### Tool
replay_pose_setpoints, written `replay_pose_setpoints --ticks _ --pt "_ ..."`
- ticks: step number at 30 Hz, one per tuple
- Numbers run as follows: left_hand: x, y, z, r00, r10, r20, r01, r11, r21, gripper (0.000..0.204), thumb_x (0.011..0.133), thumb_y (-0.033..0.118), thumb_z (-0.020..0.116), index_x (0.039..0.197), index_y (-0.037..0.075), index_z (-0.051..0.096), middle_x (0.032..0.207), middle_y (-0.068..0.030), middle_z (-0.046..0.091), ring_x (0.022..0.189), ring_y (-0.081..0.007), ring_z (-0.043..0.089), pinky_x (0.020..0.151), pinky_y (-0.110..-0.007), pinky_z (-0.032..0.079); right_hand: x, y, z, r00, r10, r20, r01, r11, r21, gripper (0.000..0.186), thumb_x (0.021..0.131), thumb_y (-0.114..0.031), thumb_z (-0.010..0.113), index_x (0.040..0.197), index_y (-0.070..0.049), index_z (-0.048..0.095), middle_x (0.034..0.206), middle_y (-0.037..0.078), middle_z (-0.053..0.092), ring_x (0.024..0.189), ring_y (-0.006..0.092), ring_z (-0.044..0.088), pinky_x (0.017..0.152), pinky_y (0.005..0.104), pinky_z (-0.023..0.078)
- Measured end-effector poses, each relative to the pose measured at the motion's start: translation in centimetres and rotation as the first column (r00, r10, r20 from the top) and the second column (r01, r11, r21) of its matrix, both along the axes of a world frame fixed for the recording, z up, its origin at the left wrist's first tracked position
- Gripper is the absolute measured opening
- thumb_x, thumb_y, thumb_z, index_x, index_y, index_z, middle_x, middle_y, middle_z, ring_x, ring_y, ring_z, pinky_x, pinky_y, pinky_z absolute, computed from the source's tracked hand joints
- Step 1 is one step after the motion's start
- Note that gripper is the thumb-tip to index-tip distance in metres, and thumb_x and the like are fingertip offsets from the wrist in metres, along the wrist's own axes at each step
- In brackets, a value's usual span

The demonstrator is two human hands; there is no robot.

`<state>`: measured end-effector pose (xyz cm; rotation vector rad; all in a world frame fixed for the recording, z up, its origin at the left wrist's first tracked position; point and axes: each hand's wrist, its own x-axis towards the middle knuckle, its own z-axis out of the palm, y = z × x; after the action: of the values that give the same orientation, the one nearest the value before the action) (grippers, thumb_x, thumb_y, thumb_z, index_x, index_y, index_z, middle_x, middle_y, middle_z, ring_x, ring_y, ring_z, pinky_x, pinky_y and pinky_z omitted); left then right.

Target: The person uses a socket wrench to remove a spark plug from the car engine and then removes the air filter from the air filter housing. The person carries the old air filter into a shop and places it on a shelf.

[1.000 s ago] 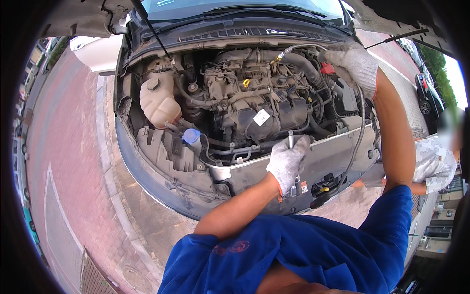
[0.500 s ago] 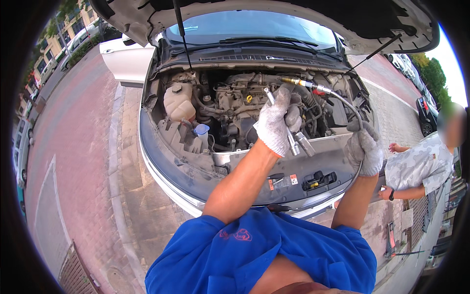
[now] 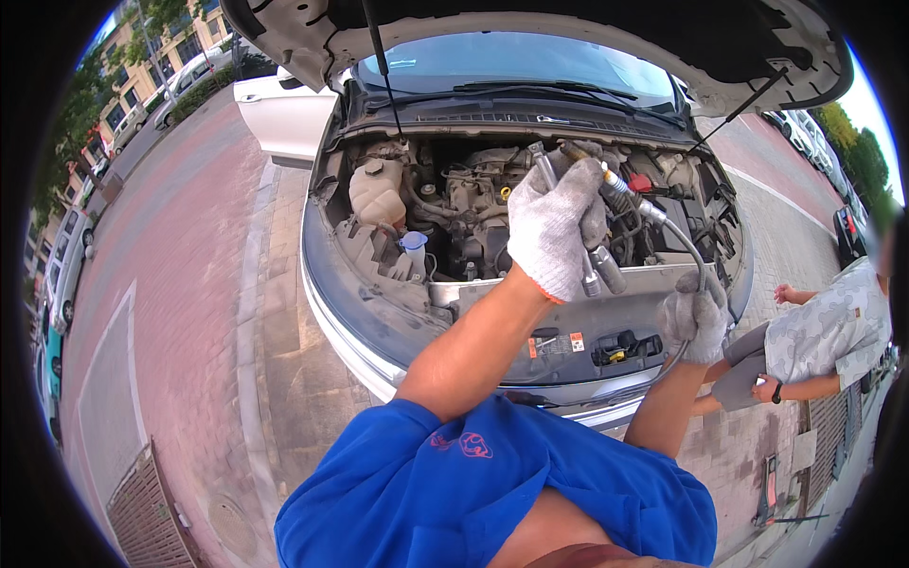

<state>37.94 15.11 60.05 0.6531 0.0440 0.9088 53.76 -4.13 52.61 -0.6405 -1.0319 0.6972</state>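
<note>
My left hand (image 3: 554,227), in a grey-white knit glove, is closed round metal socket tools (image 3: 542,163) held aslant over the engine (image 3: 469,204). Its fingertips are at the end of a flexible hose with a brass-and-silver fitting (image 3: 647,206); whether they grip it is unclear. My right hand (image 3: 696,317), also gloved, is closed on that hose lower down, over the right front edge of the engine bay. A pale coolant tank (image 3: 377,194) and a blue-capped filler (image 3: 413,248) stand at the bay's left.
The raised bonnet (image 3: 530,19) rests on struts (image 3: 379,66). A small wrench (image 3: 554,121) lies below the windscreen. Another person (image 3: 819,331) in a camouflage shirt stands at the right. A red-and-black jack-like tool (image 3: 770,488) is on the paving. Parked cars line both sides.
My right hand has dropped from high at the right to the front edge. My left hand has risen with the tools to the hose's fitting. The view takes in more surroundings.
</note>
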Motion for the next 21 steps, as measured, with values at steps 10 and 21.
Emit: replay_pose_setpoints --ticks 10,21 --pt "-6.3 2.5 0.7 0.94 0.3 -0.162 -0.239 0.919 0.314 0.018 0.093 0.007 0.066 0.109 -0.002 0.068 0.071 -0.0021 0.063 0.052 -0.0052 0.051 0.045 -0.021 0.039 9.6 -2.3 -7.0 0.932 0.027 -0.362 0.109 0.931 0.348 0.044 0.109 -0.022 0.037 0.138 0.01 0.045 0.054 -0.002 0.033 0.039 0.0057 0.026 0.033 0.0224 0.027" --pt "-7.1 2.1 -0.7 0.912 0.273 -0.305 -0.137 0.906 0.401 0.03 0.097 0.01 0.059 0.123 -0.004 0.062 0.089 -0.0109 0.07 0.051 -0.0062 0.049 0.044 -0.021 0.036 13.4 -1.8 -20.6 0.781 -0.092 -0.618 0.256 0.949 0.183 0.04 0.109 -0.021 0.037 0.135 0.005 0.051 0.054 -0.004 0.029 0.04 0.0063 0.023 0.034 0.0222 0.024"
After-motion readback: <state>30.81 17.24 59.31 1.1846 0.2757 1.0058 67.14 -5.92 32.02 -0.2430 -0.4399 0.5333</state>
